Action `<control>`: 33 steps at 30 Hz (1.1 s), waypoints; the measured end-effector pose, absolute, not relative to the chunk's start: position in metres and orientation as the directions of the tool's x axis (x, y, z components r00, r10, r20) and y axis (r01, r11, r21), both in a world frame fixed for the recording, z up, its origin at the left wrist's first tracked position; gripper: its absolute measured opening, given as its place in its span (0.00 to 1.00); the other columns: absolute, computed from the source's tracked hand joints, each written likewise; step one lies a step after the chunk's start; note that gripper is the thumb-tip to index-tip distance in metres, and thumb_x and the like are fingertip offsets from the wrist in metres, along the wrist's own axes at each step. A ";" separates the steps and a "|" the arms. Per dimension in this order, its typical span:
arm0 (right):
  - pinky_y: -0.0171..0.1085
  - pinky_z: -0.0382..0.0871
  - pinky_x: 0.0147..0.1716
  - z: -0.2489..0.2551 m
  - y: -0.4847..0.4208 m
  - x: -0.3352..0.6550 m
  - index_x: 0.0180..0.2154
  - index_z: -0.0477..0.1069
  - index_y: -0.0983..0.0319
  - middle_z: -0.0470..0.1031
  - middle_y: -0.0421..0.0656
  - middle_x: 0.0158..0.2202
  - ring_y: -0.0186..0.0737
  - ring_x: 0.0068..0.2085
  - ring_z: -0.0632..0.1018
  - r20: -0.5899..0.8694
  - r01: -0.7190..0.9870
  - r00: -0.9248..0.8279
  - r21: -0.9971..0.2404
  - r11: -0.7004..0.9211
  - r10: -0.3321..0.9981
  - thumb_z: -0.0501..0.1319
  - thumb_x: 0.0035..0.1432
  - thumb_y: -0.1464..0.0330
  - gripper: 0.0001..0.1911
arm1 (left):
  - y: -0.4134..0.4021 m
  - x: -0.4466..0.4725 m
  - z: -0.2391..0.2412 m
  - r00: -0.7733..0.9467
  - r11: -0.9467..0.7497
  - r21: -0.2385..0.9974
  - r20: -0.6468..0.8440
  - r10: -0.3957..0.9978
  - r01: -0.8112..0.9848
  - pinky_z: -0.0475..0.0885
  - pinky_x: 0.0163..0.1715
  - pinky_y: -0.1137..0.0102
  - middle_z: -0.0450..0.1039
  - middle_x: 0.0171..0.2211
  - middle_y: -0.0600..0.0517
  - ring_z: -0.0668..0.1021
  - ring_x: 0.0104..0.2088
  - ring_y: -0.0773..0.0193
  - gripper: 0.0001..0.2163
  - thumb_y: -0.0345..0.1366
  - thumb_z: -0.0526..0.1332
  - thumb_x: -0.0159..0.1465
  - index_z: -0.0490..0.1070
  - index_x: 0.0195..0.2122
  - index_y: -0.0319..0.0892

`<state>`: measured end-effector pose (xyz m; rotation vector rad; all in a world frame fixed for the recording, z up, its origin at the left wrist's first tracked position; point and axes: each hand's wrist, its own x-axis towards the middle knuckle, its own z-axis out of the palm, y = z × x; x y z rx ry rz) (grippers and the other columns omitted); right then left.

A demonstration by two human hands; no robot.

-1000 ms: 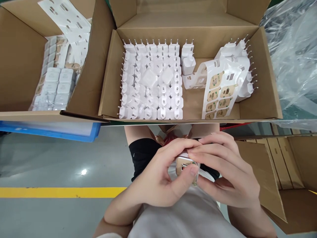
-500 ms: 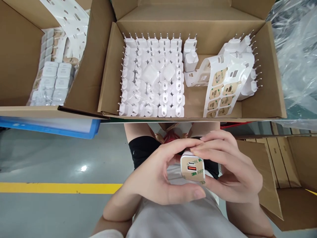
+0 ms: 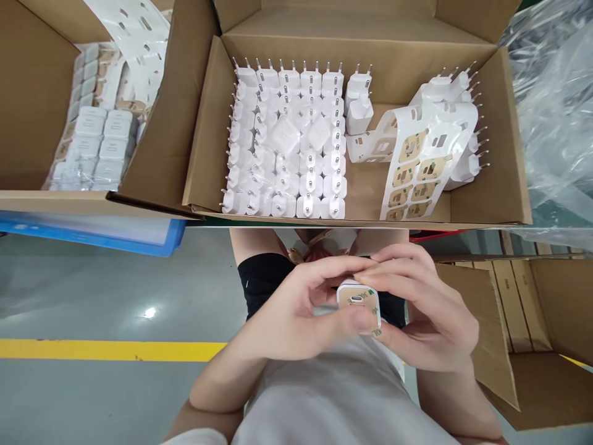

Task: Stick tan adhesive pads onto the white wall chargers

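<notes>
In front of my lap is a white charger (image 3: 343, 290), its port face turned up toward me. A tan adhesive sticker (image 3: 347, 303) with green print covers that face, and a USB-C slot shows through it. My right hand (image 3: 426, 309) grips the charger's right side between fingers and thumb. My left hand (image 3: 301, 309) is curled around the other side; its thumb presses on the sticker and hides the red USB port. The left fingertips reach over the charger's far end, close to the right fingers.
A cardboard box (image 3: 204, 136) ahead holds rows of white chargers (image 3: 310, 185), pins up, and a curled sticker sheet (image 3: 412, 173). To the left, another box (image 3: 152, 123) contains bagged chargers (image 3: 88, 145). Clear plastic (image 3: 556, 111) lies right; an open carton (image 3: 532, 395) sits lower right.
My left thumb has moved up from below the charger onto its stickered face, covering the red USB port. My right hand keeps its grip.
</notes>
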<state>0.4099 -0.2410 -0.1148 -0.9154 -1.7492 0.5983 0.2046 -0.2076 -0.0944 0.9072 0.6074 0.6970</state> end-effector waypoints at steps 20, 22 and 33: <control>0.52 0.79 0.42 -0.124 -0.243 0.384 0.53 0.77 0.55 0.81 0.43 0.39 0.50 0.42 0.81 0.608 0.406 0.112 -0.750 0.522 0.786 0.75 0.62 0.65 0.19 | -0.229 0.205 -0.118 0.587 0.255 0.917 -0.029 0.809 -0.306 0.78 0.59 0.62 0.72 0.68 0.43 0.79 0.62 0.50 0.33 0.40 0.73 0.70 0.66 0.75 0.55; 0.49 0.79 0.43 -0.118 -0.243 0.386 0.53 0.76 0.55 0.77 0.44 0.42 0.49 0.44 0.80 0.583 0.480 0.077 -0.733 0.482 0.809 0.74 0.64 0.64 0.17 | -0.230 0.203 -0.115 0.606 0.266 0.927 -0.056 0.794 -0.263 0.75 0.61 0.61 0.73 0.65 0.44 0.78 0.60 0.52 0.32 0.43 0.69 0.73 0.63 0.76 0.54; 0.45 0.78 0.41 -0.065 -0.249 0.411 0.50 0.79 0.63 0.84 0.45 0.39 0.44 0.40 0.81 0.515 0.608 -0.373 -0.493 0.622 0.772 0.68 0.70 0.76 0.09 | -0.217 0.198 -0.097 0.671 0.341 0.933 -0.182 0.719 -0.112 0.69 0.35 0.71 0.68 0.49 0.48 0.71 0.42 0.60 0.27 0.34 0.64 0.64 0.65 0.65 0.48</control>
